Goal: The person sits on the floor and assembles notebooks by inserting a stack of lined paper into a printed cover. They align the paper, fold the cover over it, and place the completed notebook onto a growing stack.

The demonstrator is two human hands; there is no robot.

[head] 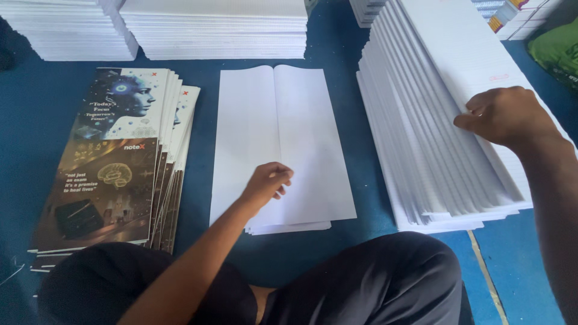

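White folded sheets (280,144) lie flat in the middle, crease running near to far. Left hand (267,183) rests loosely curled on their near part, pinning them square, gripping nothing. Right hand (504,114) presses on the fanned ruled-paper stack (433,138) at right, fingers bent at an edge; can't tell if a sheet is pinched. Printed covers (114,162) staggered at left, each edge easy to lift.

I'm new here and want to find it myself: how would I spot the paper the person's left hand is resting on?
Start from the blue floor in front of the seated person. Between the fanned pile of printed covers and the tall slanted stack of ruled sheets lies a thin pile of white sheets under the left hand. Alone among its neighbours, it is low, blank and creased down the middle.
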